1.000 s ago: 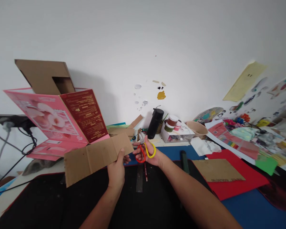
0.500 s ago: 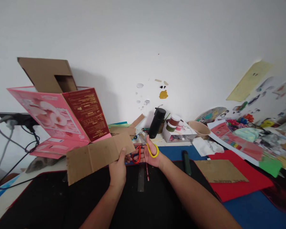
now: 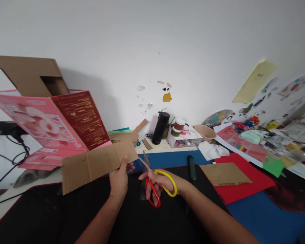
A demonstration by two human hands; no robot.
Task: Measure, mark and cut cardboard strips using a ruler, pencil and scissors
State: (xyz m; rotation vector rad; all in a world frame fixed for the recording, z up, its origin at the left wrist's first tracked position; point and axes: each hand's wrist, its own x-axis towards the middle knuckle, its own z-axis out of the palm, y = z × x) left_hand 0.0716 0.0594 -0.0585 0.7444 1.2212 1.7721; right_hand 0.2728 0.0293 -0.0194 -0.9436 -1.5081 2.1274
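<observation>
A long creased strip of brown cardboard (image 3: 99, 162) is pinched at its right end by my left hand (image 3: 119, 176), thumb on top. My right hand (image 3: 156, 186) grips a pair of scissors (image 3: 152, 173) with one red and one yellow handle. The scissors' blades are spread apart and point up and left, close to the right end of the cardboard; whether they touch it I cannot tell. Below my right hand, a dark ruler (image 3: 142, 191) lies partly hidden on the black mat (image 3: 132, 220).
On the left stands an open pink and red box (image 3: 53, 122) with brown cardboard in it. A black bottle (image 3: 161, 128), paint jars (image 3: 178, 126) and a bowl (image 3: 204, 132) line the wall. At right, a cardboard piece (image 3: 226, 173) lies on red sheet (image 3: 259, 184), near a dark green cutter-like tool (image 3: 191, 167).
My right hand has pulled the scissors down and toward me, fingers now in the handles, and the blades have spread. The view has turned slightly to the right.
</observation>
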